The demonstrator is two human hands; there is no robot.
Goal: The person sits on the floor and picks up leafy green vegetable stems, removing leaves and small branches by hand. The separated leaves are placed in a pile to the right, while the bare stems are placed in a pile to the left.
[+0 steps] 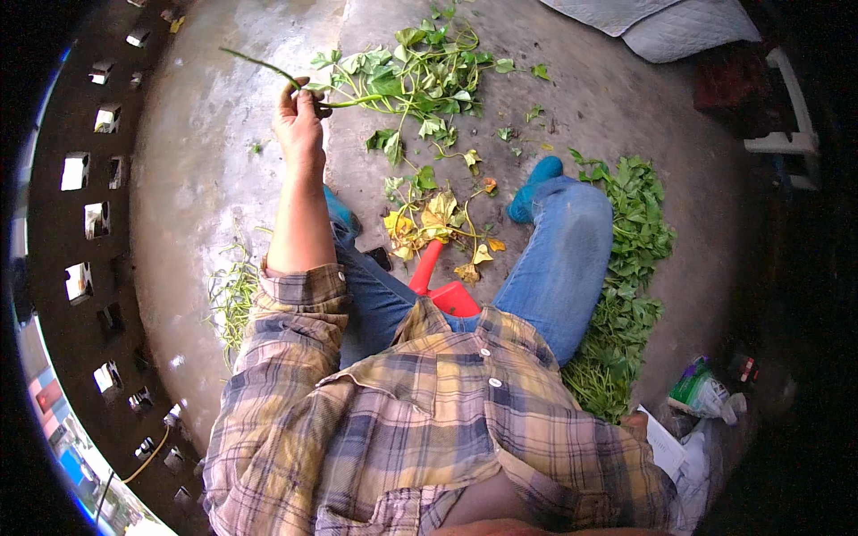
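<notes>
In the head view my left hand (301,117) is raised at the upper left, its fingers closed on a long green stem (261,63). Right of it, leafy green vines (429,80) lie heaped on the concrete floor. Nearer me are yellowed leaves (439,214) on stems, by a red plastic object (456,298) between my legs. At the left is a pile of thin green stalks (234,295). A long heap of green leaves (630,228) lies beyond my right leg. At its near end, a small skin-coloured patch (635,422) past my sleeve may be my right hand; its fingers are hidden.
A dark phone-like object (379,258) lies by my left leg. A wall with square openings (76,171) runs along the left. Quilted fabric (690,30) is at the upper right, near a dark red object (730,84). Plastic bags (707,395) lie at the lower right.
</notes>
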